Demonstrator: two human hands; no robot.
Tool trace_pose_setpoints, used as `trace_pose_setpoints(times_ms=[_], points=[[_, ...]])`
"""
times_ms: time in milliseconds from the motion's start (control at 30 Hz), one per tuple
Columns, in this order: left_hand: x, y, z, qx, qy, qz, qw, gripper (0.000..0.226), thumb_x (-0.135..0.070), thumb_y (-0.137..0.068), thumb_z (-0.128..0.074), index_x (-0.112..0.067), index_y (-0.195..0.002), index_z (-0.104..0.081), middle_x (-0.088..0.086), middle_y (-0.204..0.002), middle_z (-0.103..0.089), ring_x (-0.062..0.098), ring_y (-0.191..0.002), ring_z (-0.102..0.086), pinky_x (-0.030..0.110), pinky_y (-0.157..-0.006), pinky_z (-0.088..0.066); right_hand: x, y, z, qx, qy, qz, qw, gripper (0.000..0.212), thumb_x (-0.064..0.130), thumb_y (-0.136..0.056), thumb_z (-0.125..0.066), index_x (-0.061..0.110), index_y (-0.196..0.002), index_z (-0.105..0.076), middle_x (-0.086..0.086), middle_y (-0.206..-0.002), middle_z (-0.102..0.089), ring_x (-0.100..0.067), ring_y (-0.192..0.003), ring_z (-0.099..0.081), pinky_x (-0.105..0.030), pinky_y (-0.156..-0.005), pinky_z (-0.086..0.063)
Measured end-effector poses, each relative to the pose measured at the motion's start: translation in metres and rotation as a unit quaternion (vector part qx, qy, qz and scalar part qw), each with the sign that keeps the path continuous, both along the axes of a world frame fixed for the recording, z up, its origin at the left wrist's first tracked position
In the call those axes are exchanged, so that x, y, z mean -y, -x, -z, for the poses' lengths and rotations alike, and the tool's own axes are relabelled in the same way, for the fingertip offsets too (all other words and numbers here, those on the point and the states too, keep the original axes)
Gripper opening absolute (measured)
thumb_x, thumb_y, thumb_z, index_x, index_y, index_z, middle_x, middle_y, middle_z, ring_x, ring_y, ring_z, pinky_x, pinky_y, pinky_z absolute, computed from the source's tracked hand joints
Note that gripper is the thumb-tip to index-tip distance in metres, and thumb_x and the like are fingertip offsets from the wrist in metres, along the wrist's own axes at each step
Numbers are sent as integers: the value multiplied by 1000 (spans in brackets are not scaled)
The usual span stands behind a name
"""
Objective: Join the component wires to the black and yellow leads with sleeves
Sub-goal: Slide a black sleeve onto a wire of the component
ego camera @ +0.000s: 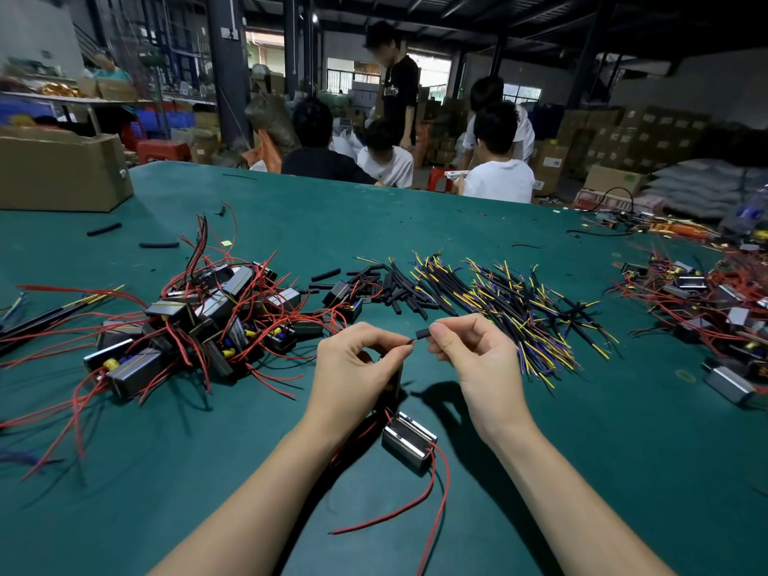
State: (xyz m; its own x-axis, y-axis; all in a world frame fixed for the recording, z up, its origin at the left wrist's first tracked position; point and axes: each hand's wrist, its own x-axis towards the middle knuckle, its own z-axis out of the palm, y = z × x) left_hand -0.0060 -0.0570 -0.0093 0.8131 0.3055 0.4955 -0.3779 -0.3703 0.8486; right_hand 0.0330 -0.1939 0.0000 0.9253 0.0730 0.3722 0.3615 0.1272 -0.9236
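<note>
My left hand (pixel 353 363) pinches the tip of a thin red wire (pixel 409 344) between thumb and forefinger, with a dark component partly hidden under the palm. My right hand (pixel 473 351) pinches a short black sleeve (pixel 422 333) just to the right of that wire tip; whether they touch is unclear. A boxy component (pixel 409 438) with red wires lies on the green table (pixel 582 471) between my wrists. Black and yellow leads (pixel 519 301) lie heaped behind my right hand. Loose black sleeves (pixel 386 284) sit behind both hands.
A tangle of components with red wires (pixel 199 322) fills the left. More components (pixel 715 313) lie at the far right. A cardboard box (pixel 62 172) stands at the back left. Several people (pixel 494 160) sit beyond the table's far edge.
</note>
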Motion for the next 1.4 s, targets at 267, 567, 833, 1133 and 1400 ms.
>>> trace_pose_setpoints(times_ms=[267, 567, 833, 1133, 1400], points=[[0, -1, 2, -10, -4, 2, 1000, 8, -9, -77, -77, -17, -76, -77, -4, -73, -68, 4, -71, -61, 14, -62, -42, 11, -5, -3, -53, 36, -55, 996, 5, 4, -86, -65, 9, -84, -66, 1, -69, -69, -9, -64, -63, -19, -65, -49], [1, -2, 3, -32, -7, -1, 999, 7, -13, -78, -76, -19, -74, -76, -9, -70, -68, -1, -62, -57, 13, -61, -40, 12, -6, -8, -23, 89, -34, 995, 6, 4, -86, -66, 7, -81, -67, 3, -65, -68, -5, -58, -60, -15, -60, -47], [0, -3, 2, -37, 0, 10, 999, 7, -13, -78, -76, -19, -75, -76, -8, -71, -68, -1, -61, -56, 12, -61, -40, 11, -8, -3, -114, 9, -59, 992, 6, 4, -88, -63, 7, -83, -66, -2, -67, -67, -11, -61, -58, -24, -67, -48], [0, -1, 1, -46, -12, 6, 999, 6, -13, -77, -78, -19, -76, -77, -6, -72, -70, 6, -61, -59, 25, -63, -48, 11, -4, -6, 35, 173, 1, 984, 11, 7, -83, -70, 14, -76, -66, 2, -65, -67, -7, -60, -60, -18, -64, -49], [-4, 1, -1, -87, 17, 47, 995, 30, -7, -72, -81, -21, -86, -59, -2, -71, -71, 14, -66, -67, 25, -66, -55, 12, -7, -4, 12, 151, -4, 988, 11, 3, -85, -67, 14, -82, -68, 6, -68, -67, -2, -58, -59, -13, -61, -46]])
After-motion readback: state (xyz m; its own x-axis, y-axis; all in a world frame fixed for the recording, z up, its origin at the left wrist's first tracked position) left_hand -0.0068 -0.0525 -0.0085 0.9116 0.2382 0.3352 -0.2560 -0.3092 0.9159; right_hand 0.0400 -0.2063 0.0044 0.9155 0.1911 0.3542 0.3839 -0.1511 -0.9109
